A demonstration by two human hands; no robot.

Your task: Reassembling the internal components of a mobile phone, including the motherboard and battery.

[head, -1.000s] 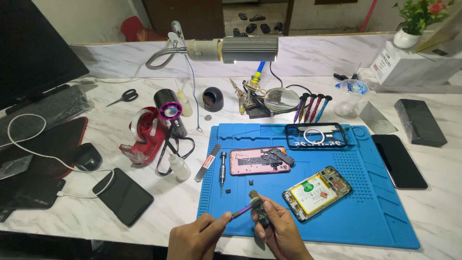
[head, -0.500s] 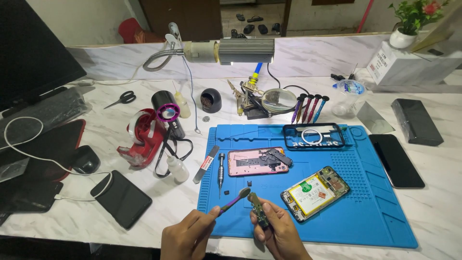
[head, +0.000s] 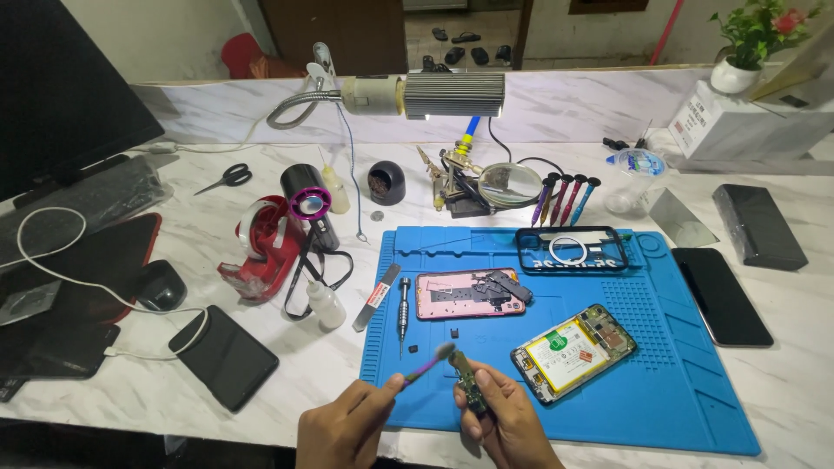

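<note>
My left hand (head: 343,427) grips a thin purple-handled brush (head: 427,363) whose bristle tip touches the top of a small green circuit board (head: 470,386). My right hand (head: 506,419) pinches that board upright over the front edge of the blue work mat (head: 678,382). An opened phone (head: 573,351) with a yellow-labelled battery lies just right of my hands. A pink phone back (head: 470,293) with dark parts on it lies further up the mat. A screwdriver (head: 402,313) rests to its left.
A clear phone case (head: 571,250) sits at the mat's far edge. A red tape dispenser (head: 261,247), small bottle (head: 327,305), black phone (head: 224,355) with white cable lie left. Dark phones (head: 720,295) lie right. A lamp (head: 424,94), magnifier stand (head: 504,184) and scissors (head: 226,178) stand behind.
Both hands rose slightly and came together. The brush tip swung up from the mat to meet the top of the board held in my right hand.
</note>
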